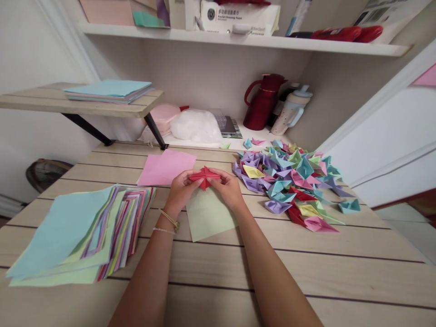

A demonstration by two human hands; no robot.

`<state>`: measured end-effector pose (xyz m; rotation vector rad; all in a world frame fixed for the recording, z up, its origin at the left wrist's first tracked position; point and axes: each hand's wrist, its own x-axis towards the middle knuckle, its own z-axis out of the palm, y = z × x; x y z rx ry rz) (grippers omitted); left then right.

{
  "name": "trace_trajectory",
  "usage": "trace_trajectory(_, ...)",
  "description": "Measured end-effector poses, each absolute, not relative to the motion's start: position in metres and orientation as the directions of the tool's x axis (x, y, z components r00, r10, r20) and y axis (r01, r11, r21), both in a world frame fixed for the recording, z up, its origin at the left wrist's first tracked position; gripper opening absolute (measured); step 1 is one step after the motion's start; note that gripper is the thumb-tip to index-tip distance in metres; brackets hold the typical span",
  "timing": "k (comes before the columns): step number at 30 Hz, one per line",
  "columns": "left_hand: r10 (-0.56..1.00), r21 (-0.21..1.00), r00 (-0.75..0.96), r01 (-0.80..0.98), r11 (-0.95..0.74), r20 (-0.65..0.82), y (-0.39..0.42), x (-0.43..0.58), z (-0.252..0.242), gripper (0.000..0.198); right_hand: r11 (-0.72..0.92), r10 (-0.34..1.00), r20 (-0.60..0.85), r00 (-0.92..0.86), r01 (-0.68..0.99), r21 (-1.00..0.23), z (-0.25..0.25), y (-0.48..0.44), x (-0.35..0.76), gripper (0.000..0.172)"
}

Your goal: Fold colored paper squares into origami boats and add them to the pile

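A red folded paper boat (205,177) is held between my two hands over the middle of the table. My left hand (182,187) pinches its left end, thumb on the near side. On the right end, my right hand (227,186) grips it the same way. Beneath the hands lies a pale green sheet of paper (209,220), partly covered by them. Pink sheets (163,168) rest just beyond my left hand. To the right of my right hand spreads a heap of folded paper boats (282,175) in many colours.
A fanned stack of coloured paper (68,227) lies at the left. Above it, a small raised shelf (150,102) carries more paper (109,91). At the back stand a red jug (264,104), a white bottle (291,111) and a white plastic bag (195,126).
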<state>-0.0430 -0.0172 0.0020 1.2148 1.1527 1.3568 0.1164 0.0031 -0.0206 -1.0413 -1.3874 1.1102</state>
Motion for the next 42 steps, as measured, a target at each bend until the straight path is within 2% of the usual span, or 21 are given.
trace_trajectory(7,0.983,0.991,-0.126,0.036,-0.131,0.134,-0.014,-0.044,-0.005,0.031,0.240,0.971,0.234,-0.053,0.159,-0.958,-0.020,0.002,0.117,0.038)
trace_trajectory(14,0.986,0.992,-0.108,-0.005,-0.126,0.125,-0.014,-0.044,-0.003,0.030,0.296,0.955,0.295,-0.031,0.159,-0.942,-0.014,-0.001,0.116,0.027)
trace_trajectory(23,0.993,0.993,-0.073,-0.061,-0.100,0.096,-0.015,-0.043,-0.002,0.029,0.179,0.982,0.176,-0.071,0.041,-0.983,-0.015,-0.001,0.116,0.033)
trace_trajectory(27,0.993,0.994,-0.090,-0.072,-0.085,0.078,-0.015,-0.043,-0.002,0.029,0.187,0.979,0.181,-0.096,0.058,-0.981,-0.014,-0.002,0.116,0.031)
trace_trajectory(33,0.994,0.993,0.004,-0.054,-0.105,0.105,-0.017,-0.041,0.001,0.031,0.197,0.977,0.190,-0.102,0.059,-0.979,-0.011,-0.004,0.115,0.033)
trace_trajectory(37,0.996,0.995,-0.008,-0.050,-0.091,0.091,-0.018,-0.040,0.003,0.031,0.187,0.978,0.181,-0.102,0.054,-0.981,-0.011,-0.004,0.114,0.034)
trace_trajectory(42,0.998,0.998,0.002,-0.026,-0.056,0.056,-0.019,-0.040,0.004,0.035,0.176,0.982,0.166,-0.093,0.121,-0.977,-0.013,-0.002,0.115,0.037)
